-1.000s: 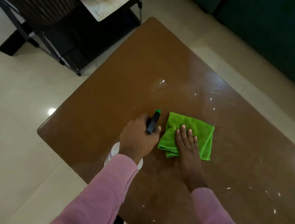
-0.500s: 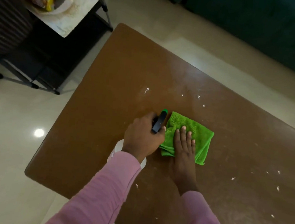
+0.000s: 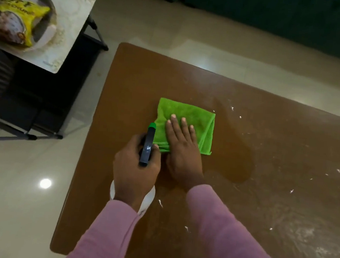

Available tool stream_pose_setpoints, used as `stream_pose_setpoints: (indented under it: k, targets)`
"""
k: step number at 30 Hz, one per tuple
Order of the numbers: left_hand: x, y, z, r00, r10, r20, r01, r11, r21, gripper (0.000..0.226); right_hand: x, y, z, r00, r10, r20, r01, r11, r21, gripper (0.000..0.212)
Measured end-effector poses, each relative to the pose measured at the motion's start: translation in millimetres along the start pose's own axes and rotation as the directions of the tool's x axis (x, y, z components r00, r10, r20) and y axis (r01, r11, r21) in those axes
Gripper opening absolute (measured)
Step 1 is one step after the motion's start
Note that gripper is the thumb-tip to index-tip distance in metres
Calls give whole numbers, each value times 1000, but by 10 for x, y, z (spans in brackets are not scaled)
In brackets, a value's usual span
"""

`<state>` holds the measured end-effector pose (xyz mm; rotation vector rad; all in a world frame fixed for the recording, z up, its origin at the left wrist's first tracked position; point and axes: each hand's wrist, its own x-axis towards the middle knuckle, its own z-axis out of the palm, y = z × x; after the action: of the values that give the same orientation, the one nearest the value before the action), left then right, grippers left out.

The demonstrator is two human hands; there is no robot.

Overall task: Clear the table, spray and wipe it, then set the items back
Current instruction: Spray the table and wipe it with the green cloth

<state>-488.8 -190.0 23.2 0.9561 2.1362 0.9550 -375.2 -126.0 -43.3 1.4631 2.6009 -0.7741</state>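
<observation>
A glossy brown wooden table (image 3: pixel 277 142), flecked with white crumbs (image 3: pixel 232 108), carried a folded green microfibre cloth (image 3: pixel 189 113). The right grip (image 3: pixel 183 152) lay flat upon it, fingers straight; the left grip (image 3: pixel 134 172) clasped a dark-headed spray bottle (image 3: pixel 148 145) alongside. Cream floor tiles (image 3: pixel 15 197) surrounded the table.

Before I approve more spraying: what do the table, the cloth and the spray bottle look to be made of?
The table: brown, smooth, with a soft sheen that mirrors light; laminate or varnished wood, cannot tell which. The cloth: bright green, fuzzy nap, hemmed edges; likely microfibre. The spray bottle: glossy dark head, green nozzle, white body; likely plastic.
</observation>
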Motion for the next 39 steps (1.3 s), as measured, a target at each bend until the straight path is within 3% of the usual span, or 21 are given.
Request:
stream_pose_setpoints:
  k: [2, 4, 8, 9, 10, 13, 16, 19, 23, 24, 25, 29, 32, 35, 39]
  targets:
    - [-7, 1, 21, 1000, 1, 30, -1, 1000, -7, 10, -192, 342, -92, 995, 94, -30, -95, 995, -9, 85]
    - [-3, 9, 52, 996, -21, 84, 21, 1000, 0, 9, -310, 730, -230, 942, 315, -120, -314, 949, 25, 86]
    - [32, 47, 104, 987, -44, 152, 40, 999, 32, 9, 120, 963, -499, 704, 695, -147, -668, 718, 197, 72]
    - [41, 51, 116, 986, -51, 161, 46, 998, 37, 10, 314, 882, -515, 701, 699, -138, -673, 713, 196, 72]
    - [47, 53, 125, 984, -57, 166, 51, 998, 42, 10, 487, 746, -503, 745, 654, -129, -635, 755, 164, 73]
    - [45, 57, 139, 988, -47, 144, 38, 997, 64, 14, 642, 277, -310, 937, 333, -107, -332, 943, 22, 78]
    - [48, 78, 125, 992, -37, 123, 30, 998, 59, 20, 318, 387, -285, 988, 142, -53, -144, 989, -23, 81]
    - [66, 71, 128, 989, -69, 130, 61, 996, 63, 18, 50, 903, -425, 951, 284, -120, -283, 959, 30, 81]
    - [60, 88, 150, 984, -82, 160, 75, 996, 46, 10, 482, 1034, -655, 737, 660, -143, -637, 750, 180, 72]
    - [57, 87, 156, 982, -89, 166, 82, 995, 48, 9, 687, 933, -678, 706, 692, -147, -665, 720, 198, 71]
    - [52, 84, 163, 981, -91, 170, 84, 995, 50, 8, 882, 796, -690, 725, 672, -148, -648, 739, 185, 72]
    - [31, 75, 153, 983, -78, 164, 70, 996, 57, 5, 1322, 94, -441, 962, 256, -95, -258, 966, -9, 75]
    - [57, 75, 123, 986, -67, 150, 64, 998, 24, 9, 1209, 168, -449, 998, 50, -37, -53, 993, -102, 78]
    - [99, 51, 114, 986, -73, 147, 72, 997, 9, 24, 785, 734, -552, 976, 172, -133, -173, 985, -2, 79]
    - [124, 65, 119, 984, -96, 152, 98, 995, -2, 16, 714, 1133, -737, 809, 560, -177, -540, 828, 150, 81]
